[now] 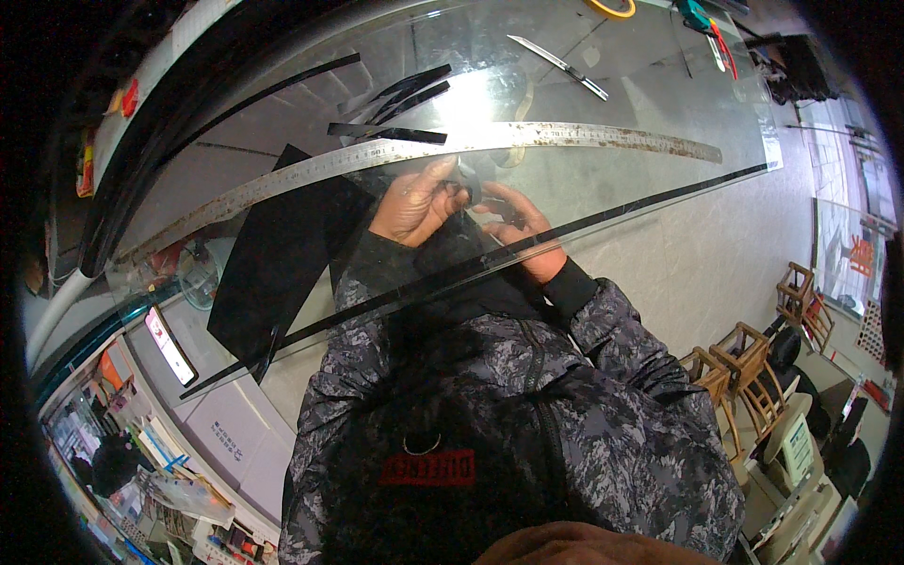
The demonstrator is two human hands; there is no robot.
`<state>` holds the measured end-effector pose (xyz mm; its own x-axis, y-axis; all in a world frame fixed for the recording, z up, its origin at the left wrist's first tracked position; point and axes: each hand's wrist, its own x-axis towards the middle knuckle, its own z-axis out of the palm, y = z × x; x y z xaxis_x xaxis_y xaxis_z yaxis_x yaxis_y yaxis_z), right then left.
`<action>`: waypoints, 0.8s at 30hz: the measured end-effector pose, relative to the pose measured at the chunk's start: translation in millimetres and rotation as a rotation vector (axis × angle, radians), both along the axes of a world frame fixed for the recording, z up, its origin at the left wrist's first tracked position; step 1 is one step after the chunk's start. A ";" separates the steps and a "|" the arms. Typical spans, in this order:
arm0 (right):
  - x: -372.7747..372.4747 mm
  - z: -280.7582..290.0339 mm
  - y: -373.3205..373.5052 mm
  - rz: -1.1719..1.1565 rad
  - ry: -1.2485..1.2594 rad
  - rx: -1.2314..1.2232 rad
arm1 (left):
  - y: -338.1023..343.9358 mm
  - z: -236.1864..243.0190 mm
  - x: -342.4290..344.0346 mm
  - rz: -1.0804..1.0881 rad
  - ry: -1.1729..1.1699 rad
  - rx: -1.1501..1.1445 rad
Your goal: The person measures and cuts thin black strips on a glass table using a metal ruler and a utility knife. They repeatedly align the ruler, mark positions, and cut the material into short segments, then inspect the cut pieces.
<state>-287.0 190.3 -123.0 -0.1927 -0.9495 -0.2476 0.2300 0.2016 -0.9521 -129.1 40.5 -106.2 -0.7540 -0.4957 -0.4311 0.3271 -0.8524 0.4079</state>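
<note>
My left hand [414, 207] is closed, its thumb and fingers pinching a small, dark, curled strip [470, 181]. My right hand [524, 229] has bent fingers at the other side of this strip and seems to grip it too; its fingertips are partly hidden. Both hands are at the near side of a glass sheet [650, 104]; whether they are above or under it is unclear. Just beyond them lies a long, rust-spotted steel ruler [565, 135]. A black sheet [282, 250] is left of my left hand. Several narrow black strips [391, 132] lie beyond the ruler.
A utility knife [560, 68], a yellow tape roll [612, 8] and a teal tool [695, 15] lie toward the far edge. A black band [640, 210] follows the near glass edge. At left, a phone [169, 347] rests on a pale box [226, 424]. Wooden stools [749, 367] stand at right.
</note>
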 end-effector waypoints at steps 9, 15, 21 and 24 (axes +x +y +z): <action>-4.6 16.7 -11.6 0.193 -0.035 -0.039 | -0.8 -9.6 1.8 -0.022 -0.012 0.011; -4.6 16.8 -5.1 0.196 -0.038 0.011 | 3.0 -9.9 5.6 -0.015 -0.116 -0.211; -3.8 26.1 3.0 0.162 -0.140 0.061 | 1.2 -9.4 2.4 0.031 -0.060 0.000; -2.7 29.9 6.1 0.149 -0.134 0.064 | 1.6 -9.3 2.3 0.041 -0.037 0.018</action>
<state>-289.7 196.5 -93.1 -0.0131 -0.9466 -0.3223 0.3167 0.3018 -0.8992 -126.8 42.2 -115.4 -0.7165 -0.5177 -0.4676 0.3472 -0.8460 0.4047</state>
